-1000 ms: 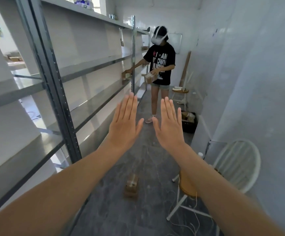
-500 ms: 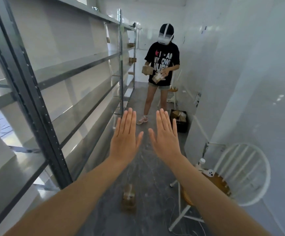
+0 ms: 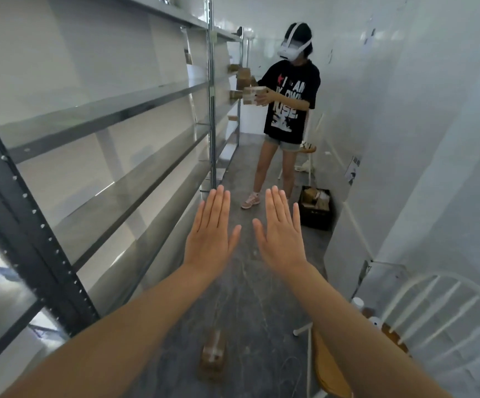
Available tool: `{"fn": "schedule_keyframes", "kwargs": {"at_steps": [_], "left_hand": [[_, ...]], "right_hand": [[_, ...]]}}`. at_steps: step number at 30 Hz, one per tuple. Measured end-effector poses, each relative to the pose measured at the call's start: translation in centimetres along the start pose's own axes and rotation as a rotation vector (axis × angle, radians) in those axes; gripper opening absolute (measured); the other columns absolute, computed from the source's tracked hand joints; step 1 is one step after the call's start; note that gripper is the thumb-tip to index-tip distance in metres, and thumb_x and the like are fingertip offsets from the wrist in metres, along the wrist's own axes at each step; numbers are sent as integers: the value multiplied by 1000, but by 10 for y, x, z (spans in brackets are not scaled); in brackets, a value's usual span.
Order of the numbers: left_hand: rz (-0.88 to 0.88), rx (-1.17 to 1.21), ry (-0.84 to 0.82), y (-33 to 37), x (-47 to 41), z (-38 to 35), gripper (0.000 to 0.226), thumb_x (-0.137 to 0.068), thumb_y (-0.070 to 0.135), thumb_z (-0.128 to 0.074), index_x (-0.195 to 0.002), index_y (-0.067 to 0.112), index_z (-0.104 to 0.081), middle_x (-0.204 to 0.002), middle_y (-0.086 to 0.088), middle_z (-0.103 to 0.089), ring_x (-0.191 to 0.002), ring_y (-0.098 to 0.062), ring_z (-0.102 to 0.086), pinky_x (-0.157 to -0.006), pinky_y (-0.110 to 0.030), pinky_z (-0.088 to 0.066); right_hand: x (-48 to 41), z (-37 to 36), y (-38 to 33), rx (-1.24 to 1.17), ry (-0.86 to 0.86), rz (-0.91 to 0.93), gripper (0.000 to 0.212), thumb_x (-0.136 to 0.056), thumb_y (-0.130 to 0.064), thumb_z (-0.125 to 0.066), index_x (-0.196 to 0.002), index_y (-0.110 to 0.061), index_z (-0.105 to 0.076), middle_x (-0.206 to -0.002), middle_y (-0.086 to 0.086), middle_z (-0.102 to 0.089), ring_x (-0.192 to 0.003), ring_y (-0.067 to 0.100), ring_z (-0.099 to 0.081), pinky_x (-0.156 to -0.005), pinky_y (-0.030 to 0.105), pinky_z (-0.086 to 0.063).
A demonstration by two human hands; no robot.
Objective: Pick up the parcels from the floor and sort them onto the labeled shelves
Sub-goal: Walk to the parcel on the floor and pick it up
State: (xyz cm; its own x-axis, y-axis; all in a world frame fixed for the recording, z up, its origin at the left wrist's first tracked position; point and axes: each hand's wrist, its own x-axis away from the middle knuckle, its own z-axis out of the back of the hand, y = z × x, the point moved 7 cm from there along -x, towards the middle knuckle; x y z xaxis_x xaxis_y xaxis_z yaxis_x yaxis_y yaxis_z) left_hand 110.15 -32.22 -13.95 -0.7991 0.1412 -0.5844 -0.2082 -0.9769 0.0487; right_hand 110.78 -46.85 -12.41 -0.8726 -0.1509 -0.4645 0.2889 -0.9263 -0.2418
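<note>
Ahead, a black crate [image 3: 315, 219] holds brown parcels [image 3: 315, 197].

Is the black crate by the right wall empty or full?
Not empty: brown parcels show above the rim of the black crate. How deep they go cannot be told.

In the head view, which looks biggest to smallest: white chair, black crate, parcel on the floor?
1. white chair
2. black crate and parcel on the floor: about alike; the parcel is nearer the camera, so unranked.
</note>
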Motion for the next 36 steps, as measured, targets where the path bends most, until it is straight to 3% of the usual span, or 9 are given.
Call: {"fn": "schedule_keyframes", "kwargs": {"at_steps": [12, 17, 31, 36], "left_hand": [[101, 26, -75, -7, -58, -71, 72, -105, 45, -27, -160, 4, -7, -170, -14, -3, -158, -23, 0, -127, -36, 4], [138, 26, -107, -36, -69, -100, 74, -103, 47, -21, -160, 2, -7, -170, -17, -4, -158, -26, -2, -129, -42, -5], [202, 111, -239, -148, -98, -202, 73, -105, 44, -24, -160, 3, -1, -170, -15, 3, -158, -25, 3, -127, -36, 6], [212, 129, -340, -186, -87, -251, 72, -106, 43, -26, -159, 2, 2, -170, -16, 3, -158, -26, 3, -128, -39, 3]], "right_hand": [[-77, -79, 47, -60, -138, 48, 65, -109, -39, -29, -162, -10, -5, -172, 5, 0, -159, 18, 5, -126, 41, 10], [-96, -118, 41, -78, -190, 73, 66, -108, -38, -31, -162, -10, -5, -172, 4, -2, -159, 17, 4, -128, 42, 7], [-157, -252, 1, -93, -368, 37, 66, -109, -38, -29, -162, -9, -3, -172, 5, 1, -159, 18, 6, -127, 42, 10], [-164, -311, -8, -95, -433, -30, 66, -109, -37, -30, -162, -8, -4, -172, 7, 0, -159, 19, 5, -126, 43, 9]]}}
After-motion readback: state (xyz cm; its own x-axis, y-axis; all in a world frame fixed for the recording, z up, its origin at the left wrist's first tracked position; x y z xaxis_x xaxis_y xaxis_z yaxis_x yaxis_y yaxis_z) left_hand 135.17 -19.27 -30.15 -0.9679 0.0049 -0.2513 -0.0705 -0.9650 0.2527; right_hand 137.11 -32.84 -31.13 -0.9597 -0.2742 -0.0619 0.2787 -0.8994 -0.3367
